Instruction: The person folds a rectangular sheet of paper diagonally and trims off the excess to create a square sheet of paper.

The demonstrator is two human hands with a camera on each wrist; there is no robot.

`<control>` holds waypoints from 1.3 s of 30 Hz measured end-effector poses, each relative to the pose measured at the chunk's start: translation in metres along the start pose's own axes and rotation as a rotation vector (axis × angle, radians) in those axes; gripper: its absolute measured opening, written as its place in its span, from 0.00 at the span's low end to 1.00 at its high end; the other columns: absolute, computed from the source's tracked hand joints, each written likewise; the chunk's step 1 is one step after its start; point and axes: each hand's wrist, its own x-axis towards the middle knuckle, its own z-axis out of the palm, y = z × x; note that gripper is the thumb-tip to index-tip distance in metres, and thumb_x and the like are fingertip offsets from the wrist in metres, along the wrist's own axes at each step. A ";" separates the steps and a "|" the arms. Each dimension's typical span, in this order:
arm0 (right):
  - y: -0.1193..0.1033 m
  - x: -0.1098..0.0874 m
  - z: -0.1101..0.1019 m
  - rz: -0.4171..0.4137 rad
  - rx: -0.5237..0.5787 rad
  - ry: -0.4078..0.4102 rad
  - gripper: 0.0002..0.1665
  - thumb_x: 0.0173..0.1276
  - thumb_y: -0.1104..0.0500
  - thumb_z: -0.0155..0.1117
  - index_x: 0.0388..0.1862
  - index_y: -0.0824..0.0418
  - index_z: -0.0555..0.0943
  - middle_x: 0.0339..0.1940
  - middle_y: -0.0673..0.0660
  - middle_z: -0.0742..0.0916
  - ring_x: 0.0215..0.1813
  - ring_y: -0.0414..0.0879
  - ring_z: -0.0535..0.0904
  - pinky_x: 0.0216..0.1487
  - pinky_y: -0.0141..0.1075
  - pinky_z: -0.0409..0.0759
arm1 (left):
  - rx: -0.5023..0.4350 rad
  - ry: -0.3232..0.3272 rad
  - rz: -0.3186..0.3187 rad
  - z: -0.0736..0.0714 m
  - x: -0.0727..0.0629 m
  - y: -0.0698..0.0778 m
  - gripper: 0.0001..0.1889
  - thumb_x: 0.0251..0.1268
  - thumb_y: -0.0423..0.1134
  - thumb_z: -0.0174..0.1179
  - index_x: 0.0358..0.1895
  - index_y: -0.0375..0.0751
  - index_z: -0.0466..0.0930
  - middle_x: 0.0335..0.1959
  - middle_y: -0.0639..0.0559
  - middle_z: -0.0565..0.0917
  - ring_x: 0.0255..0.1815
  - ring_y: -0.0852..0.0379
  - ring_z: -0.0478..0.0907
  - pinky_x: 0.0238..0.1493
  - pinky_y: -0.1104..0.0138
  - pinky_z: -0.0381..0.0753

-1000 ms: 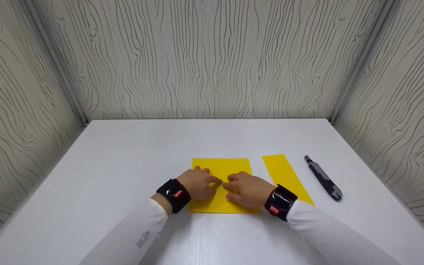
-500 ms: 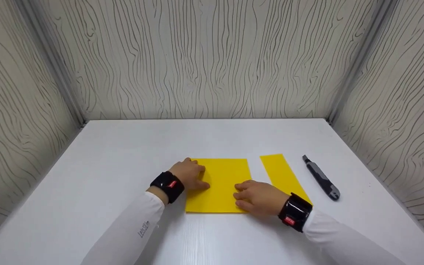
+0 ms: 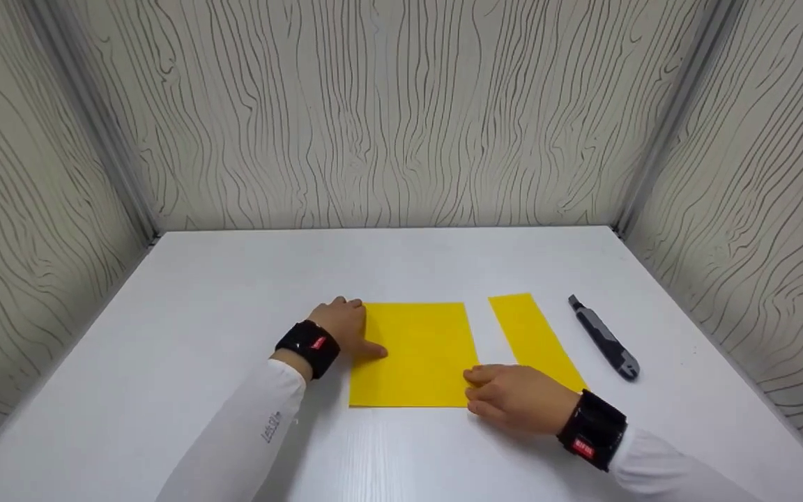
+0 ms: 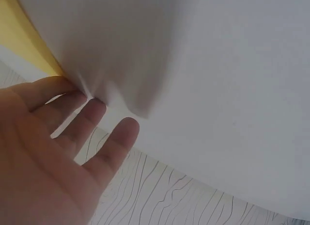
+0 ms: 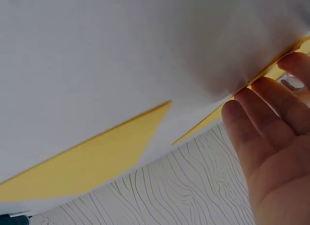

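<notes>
A square yellow sheet [image 3: 415, 355], like paper or thin felt, lies flat on the white table. My left hand [image 3: 340, 328] rests at its upper left edge, thumb on the sheet and fingers along and beyond the edge. In the left wrist view the fingers [image 4: 123, 133] are nearly straight and spread, beside the sheet's edge. At the lower right corner, my right hand [image 3: 523, 397] touches the sheet's right edge with its fingertips. The right wrist view shows those fingers [image 5: 271, 104] extended, with no firm grip visible.
A narrow yellow strip [image 3: 537, 338] lies right of the square, partly behind the right hand. Farther right is a grey and black utility knife [image 3: 603, 338]. Wood-patterned panels [image 3: 373, 118] stand behind the table and at both sides.
Both hands have moved apart from the middle of the sheet, the left to its left edge and the right to its lower right corner. The sheet's surface is now mostly uncovered.
</notes>
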 end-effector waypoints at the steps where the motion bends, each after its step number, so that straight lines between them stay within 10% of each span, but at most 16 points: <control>1: 0.000 -0.003 0.000 -0.006 0.004 0.007 0.22 0.87 0.48 0.58 0.59 0.61 0.91 0.68 0.61 0.89 0.70 0.55 0.86 0.70 0.53 0.84 | 0.008 0.001 -0.001 0.000 0.000 -0.001 0.52 0.60 0.78 0.68 0.75 0.39 0.78 0.68 0.45 0.84 0.62 0.44 0.77 0.74 0.48 0.79; 22: 0.017 -0.022 -0.009 0.116 0.129 0.023 0.20 0.84 0.46 0.63 0.60 0.57 0.89 0.68 0.60 0.87 0.68 0.57 0.84 0.72 0.57 0.81 | 0.018 0.022 -0.027 -0.005 -0.011 -0.002 0.61 0.59 0.81 0.65 0.82 0.33 0.67 0.79 0.38 0.75 0.75 0.40 0.73 0.82 0.46 0.69; 31: 0.075 -0.023 -0.013 0.455 0.158 -0.019 0.30 0.80 0.52 0.65 0.74 0.65 0.78 0.80 0.75 0.73 0.80 0.72 0.71 0.80 0.68 0.68 | 0.022 -0.008 0.213 0.001 -0.016 0.021 0.48 0.67 0.74 0.65 0.82 0.47 0.72 0.87 0.43 0.66 0.87 0.42 0.63 0.86 0.46 0.64; 39: 0.100 -0.017 -0.013 0.524 0.232 -0.055 0.34 0.80 0.53 0.63 0.78 0.69 0.75 0.81 0.77 0.72 0.83 0.75 0.66 0.82 0.69 0.62 | 0.032 -0.063 0.307 0.002 -0.044 0.066 0.30 0.78 0.62 0.64 0.78 0.62 0.77 0.83 0.50 0.73 0.82 0.39 0.70 0.81 0.45 0.72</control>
